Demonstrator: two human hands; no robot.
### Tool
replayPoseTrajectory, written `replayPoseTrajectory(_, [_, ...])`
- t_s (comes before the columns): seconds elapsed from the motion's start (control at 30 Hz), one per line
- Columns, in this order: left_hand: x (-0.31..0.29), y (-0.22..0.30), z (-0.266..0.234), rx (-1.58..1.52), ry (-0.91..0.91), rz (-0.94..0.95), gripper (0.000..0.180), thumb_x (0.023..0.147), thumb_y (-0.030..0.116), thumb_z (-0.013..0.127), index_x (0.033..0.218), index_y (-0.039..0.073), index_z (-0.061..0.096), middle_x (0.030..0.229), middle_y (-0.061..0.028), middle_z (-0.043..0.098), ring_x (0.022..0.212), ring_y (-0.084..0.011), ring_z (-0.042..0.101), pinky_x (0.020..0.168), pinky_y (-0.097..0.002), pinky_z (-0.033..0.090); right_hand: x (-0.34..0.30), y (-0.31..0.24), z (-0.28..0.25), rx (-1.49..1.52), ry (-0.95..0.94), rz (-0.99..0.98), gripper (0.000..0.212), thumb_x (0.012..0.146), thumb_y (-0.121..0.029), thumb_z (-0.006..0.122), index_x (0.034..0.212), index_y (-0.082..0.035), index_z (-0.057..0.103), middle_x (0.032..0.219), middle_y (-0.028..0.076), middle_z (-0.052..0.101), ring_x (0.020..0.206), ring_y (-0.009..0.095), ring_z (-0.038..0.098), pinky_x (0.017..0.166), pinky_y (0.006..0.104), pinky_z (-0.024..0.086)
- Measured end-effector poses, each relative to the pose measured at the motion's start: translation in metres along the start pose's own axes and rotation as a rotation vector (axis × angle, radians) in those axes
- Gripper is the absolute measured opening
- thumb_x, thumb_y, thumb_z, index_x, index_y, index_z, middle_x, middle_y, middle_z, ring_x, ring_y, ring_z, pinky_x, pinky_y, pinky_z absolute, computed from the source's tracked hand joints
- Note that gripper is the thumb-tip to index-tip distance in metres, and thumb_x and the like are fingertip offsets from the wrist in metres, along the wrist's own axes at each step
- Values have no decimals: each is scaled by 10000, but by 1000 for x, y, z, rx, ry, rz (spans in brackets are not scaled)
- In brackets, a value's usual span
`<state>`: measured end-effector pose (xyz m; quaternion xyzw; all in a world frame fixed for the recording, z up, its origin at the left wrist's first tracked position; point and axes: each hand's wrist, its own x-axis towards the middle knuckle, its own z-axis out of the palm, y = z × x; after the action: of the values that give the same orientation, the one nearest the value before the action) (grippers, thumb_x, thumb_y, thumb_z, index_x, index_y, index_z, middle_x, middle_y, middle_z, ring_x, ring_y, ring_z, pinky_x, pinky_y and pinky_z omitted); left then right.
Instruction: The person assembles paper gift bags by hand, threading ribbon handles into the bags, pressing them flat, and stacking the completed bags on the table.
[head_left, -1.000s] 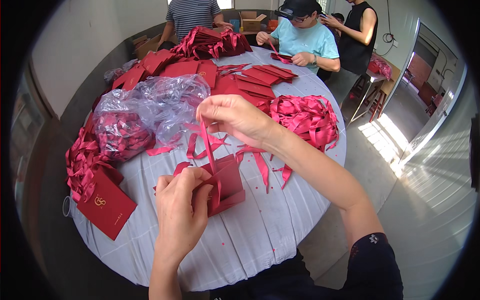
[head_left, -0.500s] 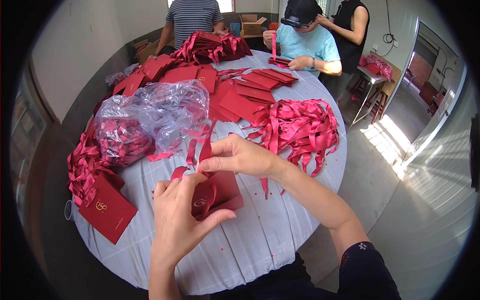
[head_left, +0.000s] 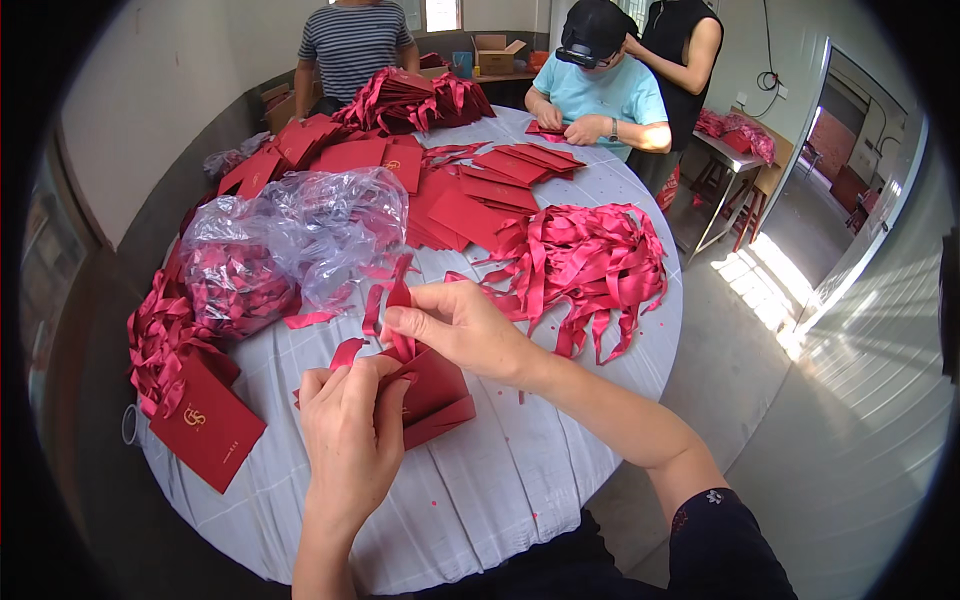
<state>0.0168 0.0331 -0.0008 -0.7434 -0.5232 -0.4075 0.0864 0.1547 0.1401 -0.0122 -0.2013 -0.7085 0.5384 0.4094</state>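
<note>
A small red paper bag (head_left: 440,388) with folded sides sits on the table in front of me. My left hand (head_left: 350,430) is closed on its upper edge, the thumb and fingers pinched together and partly covering it. Just above the bag, my right hand (head_left: 455,325) pinches a dark red ribbon (head_left: 400,292) between thumb and fingers; the ribbon's looped end sticks up past them. Another short ribbon end (head_left: 346,352) pokes out beside my left fingers. Where the ribbon meets the bag is hidden by my hands.
A heap of loose ribbons (head_left: 590,260) lies to the right. Clear plastic bags (head_left: 330,215) holding ribbons stand left of centre. Flat red bags (head_left: 470,215) are piled behind, and a finished-looking red bag with ribbons (head_left: 205,425) lies at left. Across the table a person (head_left: 610,95) handles red pieces.
My left thumb has come in from sticking out across the bag to pinch at its upper edge. My right hand still grips the ribbon. The person opposite has lowered a ribbon.
</note>
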Motion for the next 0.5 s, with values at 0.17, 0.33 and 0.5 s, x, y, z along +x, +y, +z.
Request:
replayPoseTrajectory(0.17, [1,2,1,-5,19,0,123,776,7,650,860,62,578,666,-42,574,571,-202,472,641,-324,301,-5,7,-8,97,-127,-76,264,885,-232,650,870,30,667,756,34,641,720,52,544,625,246,440])
replayPoseTrajectory(0.33, [-1,4,-2,-23,-24,-57,122,770,-21,634,871,35,592,796,-50,623,675,-220,464,688,-327,348,-9,-3,-2,-87,-46,-30,224,880,-182,645,844,38,631,731,45,614,694,60,533,612,253,435])
replayPoseTrajectory(0.5, [-1,3,-1,-13,-29,-39,126,767,-7,646,871,38,590,764,-52,616,648,-226,468,678,-327,345,-14,1,11,-122,85,-113,166,935,-116,533,936,24,621,817,39,642,775,74,579,688,241,470])
